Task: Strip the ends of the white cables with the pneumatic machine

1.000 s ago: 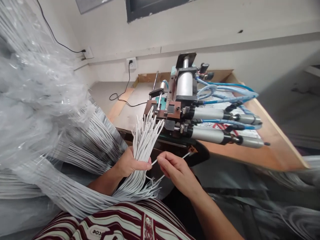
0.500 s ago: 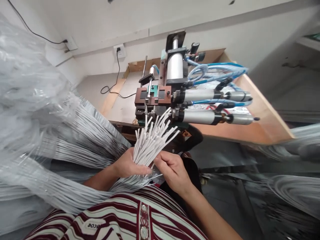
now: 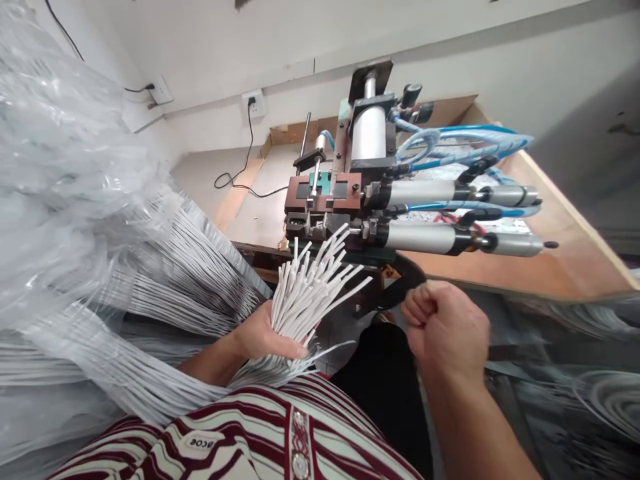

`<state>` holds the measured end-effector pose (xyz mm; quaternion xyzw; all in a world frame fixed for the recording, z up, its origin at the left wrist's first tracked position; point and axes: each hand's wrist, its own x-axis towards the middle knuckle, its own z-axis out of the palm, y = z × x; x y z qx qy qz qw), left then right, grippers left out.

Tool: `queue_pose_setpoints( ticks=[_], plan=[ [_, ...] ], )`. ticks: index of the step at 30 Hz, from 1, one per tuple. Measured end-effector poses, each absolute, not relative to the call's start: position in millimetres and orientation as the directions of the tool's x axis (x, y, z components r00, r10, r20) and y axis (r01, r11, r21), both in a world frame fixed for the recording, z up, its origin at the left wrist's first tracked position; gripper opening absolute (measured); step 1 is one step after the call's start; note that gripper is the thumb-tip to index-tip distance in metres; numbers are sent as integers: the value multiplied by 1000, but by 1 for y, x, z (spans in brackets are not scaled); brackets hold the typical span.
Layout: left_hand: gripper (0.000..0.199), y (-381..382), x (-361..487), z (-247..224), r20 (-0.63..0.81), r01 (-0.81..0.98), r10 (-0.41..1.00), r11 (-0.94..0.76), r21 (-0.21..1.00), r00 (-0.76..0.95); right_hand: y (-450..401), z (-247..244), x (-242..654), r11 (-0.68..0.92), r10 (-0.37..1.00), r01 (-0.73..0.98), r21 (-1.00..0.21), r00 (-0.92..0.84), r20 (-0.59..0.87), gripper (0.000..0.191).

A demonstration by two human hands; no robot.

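My left hand [image 3: 270, 337] is closed around a thick bundle of white cables [image 3: 310, 287]. Their cut ends fan upward and to the right, just in front of the machine. Below that grip the cables run down against my striped shirt, and one thin strand [image 3: 335, 348] sticks out to the right. My right hand [image 3: 447, 327] is held apart from the bundle, curled into a fist over the table's front edge. Its fingers face away, so whatever is inside them, if anything, is hidden. Ahead stands a pneumatic machine [image 3: 325, 193] with brown clamp blocks and silver cylinders [image 3: 423, 238].
Large bundles of cables [image 3: 200, 267] wrapped in clear plastic [image 3: 75, 167] fill the left side. A wooden-edged tray [image 3: 575, 213] surrounds the machine, with blue air hoses [image 3: 470, 143] above it. Blurred cable coils [image 3: 613, 393] lie at the lower right.
My right hand has left the cable bundle and moved right, now closed as a fist. My left hand keeps its hold on the cables. The view has shifted slightly left.
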<state>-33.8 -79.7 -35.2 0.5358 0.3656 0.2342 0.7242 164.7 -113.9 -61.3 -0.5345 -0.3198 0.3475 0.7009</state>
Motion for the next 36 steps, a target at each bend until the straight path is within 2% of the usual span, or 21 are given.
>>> queue_pose_setpoints(
  ticks=[1,2,4,5,7,12,18,22,26,29,36],
  plan=[
    [33,-80,-34,-36,-266,37,756,306,951,598,-116,-60,167,189,835,-130,-973,542,90,28],
    [33,-79,-34,-37,-250,14,786,293,956,565,-119,-59,164,151,884,-115,-982,461,82,23],
    [33,-78,-33,-39,-211,-45,845,267,963,492,-128,-60,148,61,986,-77,-995,161,48,14],
    [32,-77,-32,-39,-195,-71,864,256,964,465,-133,-63,138,54,998,-62,-997,13,54,16],
    [26,-76,-31,-38,-175,-94,885,236,967,431,-141,-69,119,104,989,0,-995,-102,103,16],
    [15,-71,-33,-31,-124,-147,943,176,973,309,-144,-80,106,234,972,145,-961,-57,228,17],
    [9,-62,-39,-31,-57,-218,981,98,971,185,-147,-84,108,227,973,207,-952,-83,214,18],
    [11,-52,-47,-33,-70,-271,996,83,959,56,-151,-88,112,182,983,220,-958,-2,186,21],
    [16,-44,-52,-31,-83,-362,997,77,929,-1,-143,-83,114,101,973,159,-982,189,130,24],
    [20,-42,-52,-29,-173,-416,985,167,894,26,-129,-74,112,87,953,84,-993,284,107,25],
    [16,-43,-44,-26,-216,-457,974,221,862,64,-94,-56,104,131,944,-82,-988,316,99,25]
  ],
)
